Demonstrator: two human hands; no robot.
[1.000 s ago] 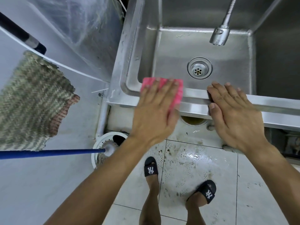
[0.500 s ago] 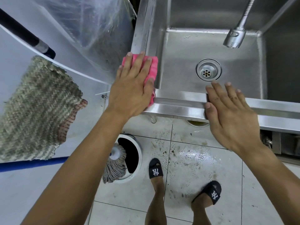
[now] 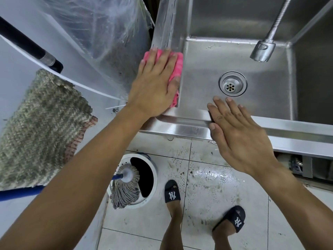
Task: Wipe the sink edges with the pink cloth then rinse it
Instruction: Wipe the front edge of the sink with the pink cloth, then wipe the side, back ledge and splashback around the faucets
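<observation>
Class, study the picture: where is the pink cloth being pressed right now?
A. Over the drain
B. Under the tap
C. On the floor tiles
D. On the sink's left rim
D: the left hand presses the pink cloth flat on the left rim of the sink, near the front corner, while the right hand rests on the front rim.

Your left hand (image 3: 155,83) covers most of the pink cloth (image 3: 177,69); only its right margin shows. The faucet hose (image 3: 281,15) leaves the top edge; your left forearm (image 3: 81,177) hides the middle of the mop handle (image 3: 118,176).
</observation>
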